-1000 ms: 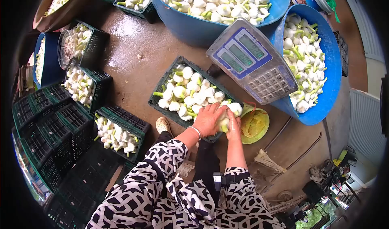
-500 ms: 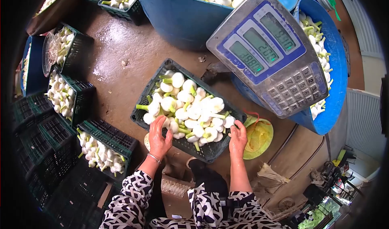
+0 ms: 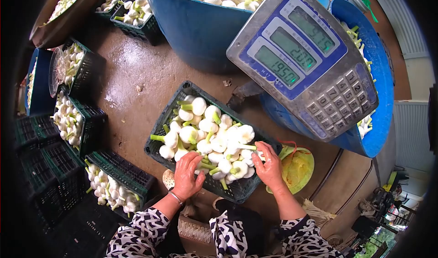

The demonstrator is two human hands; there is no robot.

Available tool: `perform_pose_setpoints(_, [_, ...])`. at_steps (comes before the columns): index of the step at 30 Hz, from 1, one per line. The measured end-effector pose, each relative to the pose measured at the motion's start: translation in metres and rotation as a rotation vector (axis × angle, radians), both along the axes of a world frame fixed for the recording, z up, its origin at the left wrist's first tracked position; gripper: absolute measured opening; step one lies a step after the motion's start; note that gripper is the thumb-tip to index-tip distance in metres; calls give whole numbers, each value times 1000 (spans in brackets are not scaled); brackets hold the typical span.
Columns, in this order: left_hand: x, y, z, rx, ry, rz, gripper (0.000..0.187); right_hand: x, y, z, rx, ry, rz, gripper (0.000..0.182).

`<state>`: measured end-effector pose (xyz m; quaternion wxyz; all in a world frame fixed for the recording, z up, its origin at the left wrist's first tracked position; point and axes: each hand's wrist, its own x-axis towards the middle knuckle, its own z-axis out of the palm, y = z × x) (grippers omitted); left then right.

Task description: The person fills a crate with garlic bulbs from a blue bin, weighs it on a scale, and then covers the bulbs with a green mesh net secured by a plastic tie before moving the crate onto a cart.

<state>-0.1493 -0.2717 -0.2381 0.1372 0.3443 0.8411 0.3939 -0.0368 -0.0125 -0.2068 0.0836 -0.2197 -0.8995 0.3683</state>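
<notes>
A dark green plastic crate (image 3: 157,160) full of white garlic bulbs (image 3: 219,141) with short green stems sits in front of me, beside the scale's display head. My left hand (image 3: 187,176) rests on bulbs at the crate's near left edge, fingers apart and slightly curled. At the right end, my right hand (image 3: 270,166) has its fingers spread against bulbs at the rim. Neither hand has a bulb lifted. The grey digital scale display (image 3: 296,59) shows lit green digits, roughly 9.75, 2.00 and 19.50.
A large blue tub (image 3: 196,34) of garlic stands beyond the crate, and another blue tub (image 3: 383,89) is behind the display. Garlic-filled crates (image 3: 121,171) and stacked black crates (image 3: 59,166) line the left. A yellow-green bowl (image 3: 296,169) lies to the right.
My right hand has moved inward onto the bulbs from the crate's right rim. My left hand has shifted slightly right over the garlic. The display digits have changed.
</notes>
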Motion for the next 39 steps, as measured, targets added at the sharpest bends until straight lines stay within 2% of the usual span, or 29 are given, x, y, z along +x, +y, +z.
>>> perform_pose_setpoints(6, [-4, 15, -3, -23, -16, -160, 51, -25, 20, -11, 47, 33, 117, 33])
perform_pose_setpoints(10, [-1, 23, 15, -85, -91, -559, 52, -51, 33, -24, 173, 68, 364, 42])
perform_pose_setpoints(12, [11, 21, 3, -101, -70, -716, 54, -55, 24, -27, 247, 27, 400, 44])
perform_pose_setpoints(13, [12, 22, 5, -163, -38, -744, 48, -57, 21, -29, 332, -23, 443, 47])
perform_pose_setpoints(15, [13, 21, 0, -281, 161, -800, 34, -59, 25, -34, 224, -90, 448, 50])
perform_pose_setpoints(18, [2, 17, -25, -346, 220, -689, 12, -55, 34, -43, 117, -34, 426, 44])
perform_pose_setpoints(21, [-2, 18, -32, -383, 189, -712, 8, -29, 31, -42, 76, 2, 354, 36])
perform_pose_setpoints(24, [16, 17, -22, -385, 244, -618, 11, -12, 22, -38, -244, 13, 78, 37])
perform_pose_setpoints(27, [12, 3, -3, -414, 338, -545, 31, -29, -12, -15, -51, 185, 130, 40])
perform_pose_setpoints(29, [18, 0, 8, -510, 354, -500, 59, -58, -36, -16, 103, 310, 139, 44])
perform_pose_setpoints(31, [37, -1, -13, -341, 213, -627, 72, -93, -55, -75, 229, 200, 260, 53])
perform_pose_setpoints(33, [44, 0, -8, -272, 149, -705, 80, -97, -84, -74, 231, -83, 551, 63])
perform_pose_setpoints(34, [45, -1, -7, -344, 183, -713, 74, -97, -82, -61, 246, -69, 539, 63])
perform_pose_setpoints(35, [49, -3, -11, -333, 186, -726, 74, -89, -74, -52, 133, -73, 538, 67])
perform_pose_setpoints(36, [54, -5, -13, -547, 162, -828, 70, -75, -70, -41, 16, -86, 533, 71])
perform_pose_setpoints(37, [56, -6, -14, -762, 146, -923, 67, -54, -62, -25, 187, -105, 514, 71])
perform_pose_setpoints(38, [58, -6, -14, -781, 178, -845, 54, -36, -46, -35, 284, -154, 502, 68])
perform_pose_setpoints(39, [56, -5, -13, -773, 178, -852, 54, -20, -30, -48, 380, -198, 492, 66])
